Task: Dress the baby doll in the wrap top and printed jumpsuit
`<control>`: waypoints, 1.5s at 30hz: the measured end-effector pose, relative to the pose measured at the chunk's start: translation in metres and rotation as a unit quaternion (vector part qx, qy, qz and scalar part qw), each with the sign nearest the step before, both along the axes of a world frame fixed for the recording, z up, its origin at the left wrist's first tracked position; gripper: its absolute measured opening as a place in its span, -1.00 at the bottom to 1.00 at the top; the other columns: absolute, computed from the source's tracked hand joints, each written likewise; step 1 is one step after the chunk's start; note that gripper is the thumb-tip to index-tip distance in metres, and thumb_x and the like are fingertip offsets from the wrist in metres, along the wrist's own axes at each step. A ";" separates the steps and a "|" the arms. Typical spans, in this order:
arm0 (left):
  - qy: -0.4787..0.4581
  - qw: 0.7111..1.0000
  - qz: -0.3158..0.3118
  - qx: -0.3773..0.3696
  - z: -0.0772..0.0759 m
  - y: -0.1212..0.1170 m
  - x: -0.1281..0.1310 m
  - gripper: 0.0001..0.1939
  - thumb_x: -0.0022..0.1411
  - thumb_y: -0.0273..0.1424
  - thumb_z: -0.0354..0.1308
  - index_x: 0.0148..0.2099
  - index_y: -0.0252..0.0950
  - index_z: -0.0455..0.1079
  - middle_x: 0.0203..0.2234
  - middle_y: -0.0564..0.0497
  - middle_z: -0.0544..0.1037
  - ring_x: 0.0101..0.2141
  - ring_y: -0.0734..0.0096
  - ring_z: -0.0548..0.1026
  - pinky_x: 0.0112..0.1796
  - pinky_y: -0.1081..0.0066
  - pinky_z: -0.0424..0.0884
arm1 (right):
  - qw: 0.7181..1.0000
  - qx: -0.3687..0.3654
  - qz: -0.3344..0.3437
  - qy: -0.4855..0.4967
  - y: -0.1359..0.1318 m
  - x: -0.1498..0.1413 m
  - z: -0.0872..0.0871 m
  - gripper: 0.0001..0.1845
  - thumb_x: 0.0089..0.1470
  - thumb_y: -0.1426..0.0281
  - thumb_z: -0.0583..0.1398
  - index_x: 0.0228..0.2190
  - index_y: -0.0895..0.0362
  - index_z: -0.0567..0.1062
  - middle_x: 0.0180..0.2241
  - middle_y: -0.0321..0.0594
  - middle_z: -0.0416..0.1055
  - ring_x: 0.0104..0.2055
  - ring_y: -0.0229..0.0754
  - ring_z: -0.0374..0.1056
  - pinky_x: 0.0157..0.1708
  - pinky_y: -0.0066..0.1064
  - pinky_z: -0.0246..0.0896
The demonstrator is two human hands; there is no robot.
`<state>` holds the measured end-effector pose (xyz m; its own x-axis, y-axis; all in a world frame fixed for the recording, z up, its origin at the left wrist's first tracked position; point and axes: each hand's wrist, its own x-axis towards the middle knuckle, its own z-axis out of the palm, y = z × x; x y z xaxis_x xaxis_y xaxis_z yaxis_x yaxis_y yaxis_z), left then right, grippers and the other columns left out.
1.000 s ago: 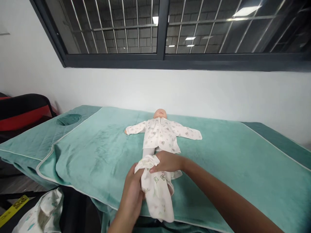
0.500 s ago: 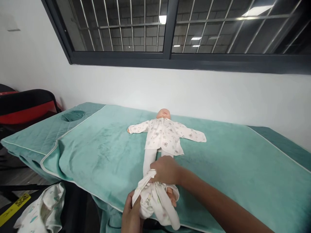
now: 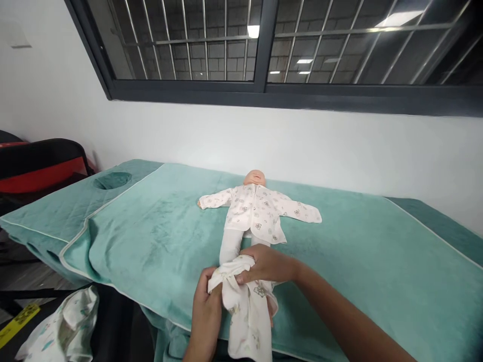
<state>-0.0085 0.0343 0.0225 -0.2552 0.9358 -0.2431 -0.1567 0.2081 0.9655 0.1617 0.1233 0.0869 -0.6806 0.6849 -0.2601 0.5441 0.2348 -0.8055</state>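
A baby doll (image 3: pixel 253 177) lies on its back on a teal towel (image 3: pixel 158 231), arms spread, wearing a white printed top (image 3: pixel 256 216). White printed trousers (image 3: pixel 245 317) are bunched at the doll's lower legs and hang over the near edge. My left hand (image 3: pixel 206 304) grips the left side of the trousers' waistband. My right hand (image 3: pixel 266 264) is closed on the waistband's right side, over the doll's legs. One pale leg (image 3: pixel 228 246) shows above the bunched cloth.
The towel covers a padded table (image 3: pixel 433 221) set against a white wall under a barred window (image 3: pixel 260 45). A face hole (image 3: pixel 112 179) is at the table's left end. More printed cloth (image 3: pixel 56 332) lies at lower left, beside a black and red seat (image 3: pixel 37 171).
Both hands dipped toward the near edge with the bunched trousers, then came back up the doll's legs. The view shifted slightly.
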 end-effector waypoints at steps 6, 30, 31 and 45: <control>0.144 0.979 -0.028 0.144 -0.013 0.045 -0.020 -0.79 0.05 -0.31 0.05 -0.24 -0.26 0.37 -0.40 0.03 0.53 -0.36 0.28 0.46 -0.31 0.39 0.38 | 0.997 -0.077 0.028 0.013 0.006 0.007 0.007 -0.45 -0.22 0.16 0.40 -0.13 0.05 0.53 -0.12 -0.29 0.51 -0.08 -0.06 0.39 -0.19 -0.41 0.23; -0.041 0.979 -0.198 0.015 0.016 0.041 -0.039 -0.55 0.14 -0.28 0.12 0.09 -0.24 0.34 -0.13 -0.06 0.56 -0.20 0.29 0.51 -0.16 0.35 0.40 | 0.979 -0.067 -0.161 0.106 0.006 -0.005 -0.017 -0.69 -0.14 0.43 0.24 -0.25 0.15 0.49 -0.23 -0.21 0.49 -0.19 -0.08 0.39 -0.24 -0.34 0.24; -0.077 0.976 -0.205 -0.011 0.016 0.035 -0.039 -0.51 0.13 -0.27 0.14 0.12 -0.23 0.32 -0.09 -0.07 0.55 -0.18 0.28 0.52 -0.15 0.34 0.41 | 0.979 -0.070 -0.158 0.110 0.006 -0.005 -0.017 -0.70 -0.14 0.43 0.24 -0.25 0.15 0.49 -0.23 -0.20 0.49 -0.19 -0.08 0.39 -0.23 -0.33 0.24; 0.112 0.985 -0.126 0.041 0.002 0.046 -0.023 -0.63 0.18 -0.25 0.08 -0.01 -0.29 0.41 -0.11 -0.13 0.56 -0.14 0.16 0.50 -0.09 0.25 0.36 | 0.961 -0.189 -0.126 0.160 0.006 -0.004 -0.012 -0.80 -0.19 0.50 0.23 -0.38 0.16 0.48 -0.47 -0.33 0.39 -0.43 -0.28 0.28 -0.43 -0.47 0.16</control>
